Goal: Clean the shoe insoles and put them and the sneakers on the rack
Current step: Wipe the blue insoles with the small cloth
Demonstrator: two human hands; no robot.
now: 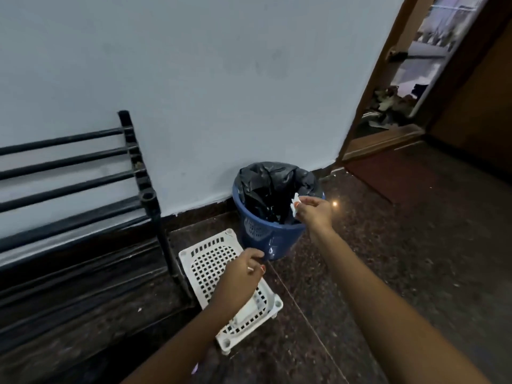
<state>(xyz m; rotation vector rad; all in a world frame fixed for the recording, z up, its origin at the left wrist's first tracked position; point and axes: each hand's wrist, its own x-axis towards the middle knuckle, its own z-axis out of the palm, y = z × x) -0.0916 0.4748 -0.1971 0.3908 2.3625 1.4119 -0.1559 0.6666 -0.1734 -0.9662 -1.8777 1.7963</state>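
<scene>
**Wipe held over bin, rack bare**

Right hand (313, 213) reaches out over the bin (273, 239), fingers (300, 202) pinched shut on a small crumpled white wipe (294, 206) just above the rim. Bin is a blue plastic bucket shape with perforated sides and a crinkled glossy black liner (271, 187). Rack (69, 176) at left: black round tubes, parallel rails, against the pale wall. Left hand (241, 275) hangs loosely curled over a white square-perforated plastic tray (205, 259) on the speckled dark stone floor (388, 259); can't tell if it holds anything. No insoles or sneakers in view.
</scene>
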